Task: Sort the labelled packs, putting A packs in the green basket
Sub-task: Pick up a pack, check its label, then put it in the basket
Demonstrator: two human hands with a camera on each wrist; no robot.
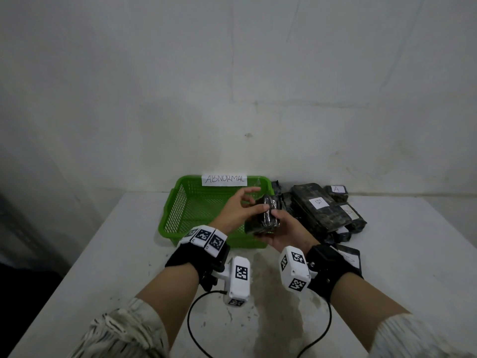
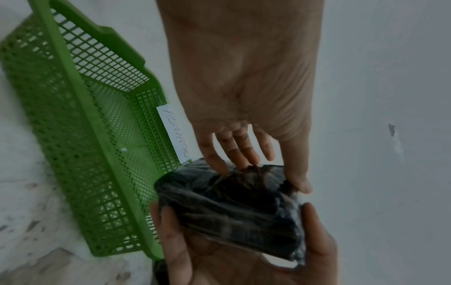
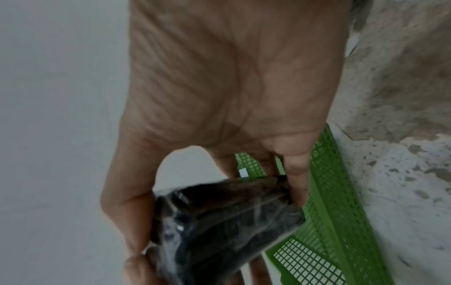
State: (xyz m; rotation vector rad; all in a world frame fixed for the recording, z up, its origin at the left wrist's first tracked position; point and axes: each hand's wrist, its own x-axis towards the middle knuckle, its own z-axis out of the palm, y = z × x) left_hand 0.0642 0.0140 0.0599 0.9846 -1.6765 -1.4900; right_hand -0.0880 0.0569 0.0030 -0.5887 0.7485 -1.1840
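A dark pack [image 1: 260,220] in clear wrap is held above the near right corner of the green basket [image 1: 180,202]. My right hand [image 1: 269,227] grips it from below, thumb on one side and fingers on the other [image 3: 296,173]. My left hand [image 1: 254,202] pinches its far end, thumb on the right [image 2: 302,183], fingers on the left edge. No label shows on the pack [image 2: 231,212] in any view. The basket [image 2: 80,100] carries a paper tag reading ABNORMAL [image 1: 224,179], and I see no pack inside it.
A pile of dark packs [image 1: 322,215] lies right of the basket; their white labels read B [image 1: 319,202] and A [image 1: 336,188]. Another pack [image 1: 348,257] lies by my right wrist. A black cable [image 1: 191,319] loops on the white table. The wall stands close behind.
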